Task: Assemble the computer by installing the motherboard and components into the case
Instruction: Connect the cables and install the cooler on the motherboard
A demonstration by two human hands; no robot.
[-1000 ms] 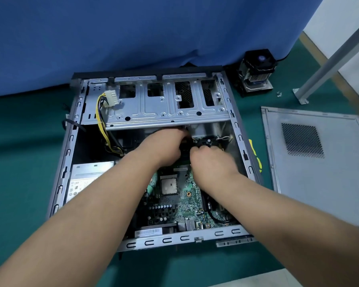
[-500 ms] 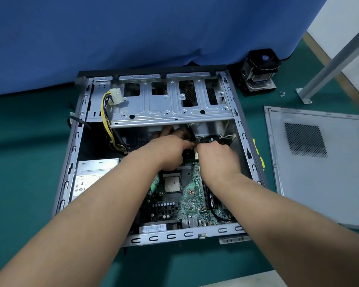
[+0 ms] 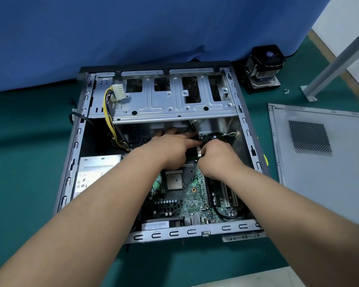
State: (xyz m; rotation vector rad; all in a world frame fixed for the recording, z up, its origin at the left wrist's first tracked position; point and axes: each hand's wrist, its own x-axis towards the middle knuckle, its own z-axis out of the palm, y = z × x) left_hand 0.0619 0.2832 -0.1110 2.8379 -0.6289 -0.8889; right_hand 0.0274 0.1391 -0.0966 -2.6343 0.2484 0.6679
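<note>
A: What has moved since one second ago?

B: Both hands went a little deeper toward the far edge of the motherboard [image 3: 187,195], under the drive cage [image 3: 174,100]. Before, they covered the CPU socket [image 3: 174,180]; now the socket is seen in full. The case [image 3: 71,162] itself did not move.

A: Please go from left to right.

B: At the left, the power supply [image 3: 95,172] sits in the near left corner of the case, and yellow and black wires [image 3: 108,121] rise from it to a white connector [image 3: 118,92] lying on the cage. Then the left hand [image 3: 170,148], fingers bent over the board's far edge. Close beside it the right hand [image 3: 220,156], with a small pale connector [image 3: 199,151] between the two. The fingers of both grips are curled around it, but which one really holds it I cannot tell.

A: And the task's thing?

B: The motherboard lies flat inside the case, on its right half, with the memory slots [image 3: 226,193] under the right forearm.

A: What stands in the way?

B: The cage hangs over the far part of the board and the forearms cover the middle. On the green counter [image 3: 25,152] at the right lies the side panel [image 3: 323,162], well apart from the case, and behind it the CPU cooler [image 3: 263,69] near the blue curtain [image 3: 133,27].
</note>
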